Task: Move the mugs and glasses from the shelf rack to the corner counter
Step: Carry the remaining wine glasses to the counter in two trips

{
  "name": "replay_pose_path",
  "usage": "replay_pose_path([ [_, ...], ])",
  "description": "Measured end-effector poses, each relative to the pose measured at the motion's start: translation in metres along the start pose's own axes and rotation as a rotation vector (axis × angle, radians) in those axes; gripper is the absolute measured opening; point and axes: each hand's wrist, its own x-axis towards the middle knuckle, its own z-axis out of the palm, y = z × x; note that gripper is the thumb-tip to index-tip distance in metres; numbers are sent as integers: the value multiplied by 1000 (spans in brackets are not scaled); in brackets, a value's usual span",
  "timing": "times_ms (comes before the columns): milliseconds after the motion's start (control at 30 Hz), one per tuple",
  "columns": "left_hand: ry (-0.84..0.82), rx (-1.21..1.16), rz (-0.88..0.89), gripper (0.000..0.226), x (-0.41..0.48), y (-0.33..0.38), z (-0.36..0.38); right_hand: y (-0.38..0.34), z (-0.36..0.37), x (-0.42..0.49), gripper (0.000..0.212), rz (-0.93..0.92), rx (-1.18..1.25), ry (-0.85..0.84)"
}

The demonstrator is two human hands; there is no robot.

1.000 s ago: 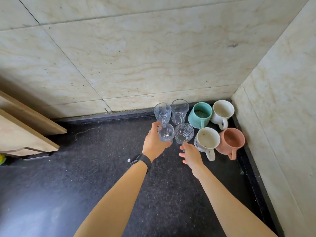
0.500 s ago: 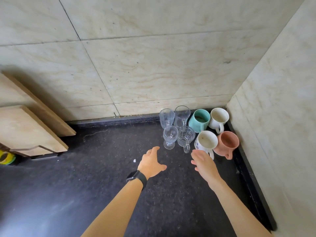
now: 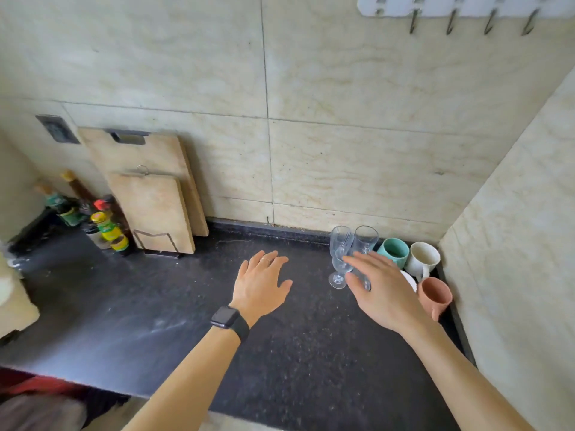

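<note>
Several clear glasses (image 3: 340, 244) stand grouped in the right corner of the black counter (image 3: 193, 321). Beside them are a teal mug (image 3: 394, 251), a cream mug (image 3: 424, 258) and a pink mug (image 3: 435, 295); a white mug (image 3: 410, 280) is mostly hidden behind my right hand. My left hand (image 3: 259, 286), with a ring and a black watch, hovers over the counter with fingers spread, holding nothing. My right hand (image 3: 378, 287) is open too, in front of the glasses and overlapping them in the view; whether it touches them I cannot tell.
Two wooden cutting boards (image 3: 155, 200) lean on the tiled back wall at left, in a wire stand. Bottles and jars (image 3: 105, 227) crowd the far left. A hook rail (image 3: 460, 7) hangs on the wall above. The right wall closes the corner.
Both hands let go of the glasses and drew back from them, now open. The view has pulled back and swung left, bringing the cutting boards and bottles into sight.
</note>
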Motion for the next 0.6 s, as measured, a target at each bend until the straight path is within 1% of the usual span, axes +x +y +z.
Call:
replay_pose_path([
  [200,286,88,-165,54,-97,-42,-84,-92,-8,-18,43,-312,34,26],
  [300,389,157,-280,51,-164,-68,-118,-148,-3,-36,43,-451,85,17],
  [367,422,158,-384,52,-214,-84,-135,-189,2,-50,43,-547,113,-19],
  [467,495,197,-541,53,-303,-108,-161,-261,12,-78,43,-740,110,-67],
  [600,599,262,-768,51,-446,-140,-192,-372,29,-141,44,-979,137,-141],
])
